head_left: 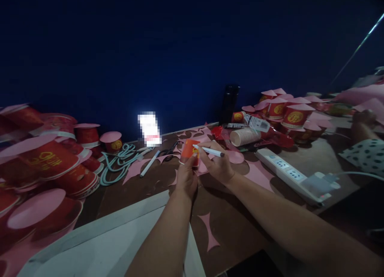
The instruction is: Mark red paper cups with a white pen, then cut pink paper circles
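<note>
A red paper cup [186, 150] with yellow lettering is held in my left hand [187, 176], over the brown tabletop. My right hand [218, 165] pinches a white marker pen [212, 151] with a dark end. The pen's other end meets the side of the cup, at or beside the lettering; the exact contact is too small to make out. Scissors [170, 151] with dark handles lie just left of the cup. A second white pen or a pen cap piece [149, 164] rests farther left on the table.
Red cups topped with pink paper discs crowd the left [48, 159] and the back right [295, 116]. A coiled pale cable [118, 165], stacked paper cups [245, 137], a power strip [288, 173] and pink paper scraps [209, 232] lie around. Another person's hand [363, 123] is at far right.
</note>
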A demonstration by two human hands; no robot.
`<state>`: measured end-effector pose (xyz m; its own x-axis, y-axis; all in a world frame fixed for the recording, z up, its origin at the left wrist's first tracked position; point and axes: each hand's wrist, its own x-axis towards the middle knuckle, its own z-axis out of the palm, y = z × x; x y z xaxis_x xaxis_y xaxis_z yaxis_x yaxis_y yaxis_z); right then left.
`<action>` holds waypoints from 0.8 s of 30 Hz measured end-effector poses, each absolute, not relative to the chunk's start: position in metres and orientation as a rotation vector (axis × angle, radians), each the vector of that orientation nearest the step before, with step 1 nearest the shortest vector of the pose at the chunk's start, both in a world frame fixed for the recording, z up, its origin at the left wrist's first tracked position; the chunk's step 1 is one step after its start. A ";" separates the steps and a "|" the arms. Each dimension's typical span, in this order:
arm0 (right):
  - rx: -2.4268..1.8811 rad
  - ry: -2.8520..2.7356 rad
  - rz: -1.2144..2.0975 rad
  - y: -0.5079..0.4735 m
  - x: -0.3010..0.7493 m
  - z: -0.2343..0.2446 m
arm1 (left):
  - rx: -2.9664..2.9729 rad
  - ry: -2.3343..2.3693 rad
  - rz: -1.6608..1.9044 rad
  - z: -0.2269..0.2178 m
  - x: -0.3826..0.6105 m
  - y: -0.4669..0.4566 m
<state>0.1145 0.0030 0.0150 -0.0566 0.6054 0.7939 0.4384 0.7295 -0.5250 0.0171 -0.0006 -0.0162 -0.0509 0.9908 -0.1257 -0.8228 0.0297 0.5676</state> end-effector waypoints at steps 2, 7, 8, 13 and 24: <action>-0.842 -1.693 0.152 0.003 0.114 0.015 | 0.386 0.584 1.549 -0.016 0.017 -0.001; -0.849 -1.696 0.151 0.002 0.114 0.014 | 0.377 0.582 1.538 -0.012 0.017 -0.004; -0.851 -1.695 0.152 0.002 0.114 0.014 | 0.370 0.588 1.540 -0.011 0.018 -0.004; -0.856 -1.693 0.143 0.002 0.114 0.013 | 0.351 0.581 1.533 -0.008 0.019 -0.006; -0.855 -1.692 0.141 0.003 0.115 0.013 | 0.335 0.571 1.504 -0.006 0.016 -0.008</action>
<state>0.1149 0.0032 0.0131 -0.0560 0.6000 0.7980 0.4599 0.7250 -0.5127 0.0165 -0.0076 -0.0061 -0.0278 0.9888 -0.1468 -0.8368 0.0573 0.5445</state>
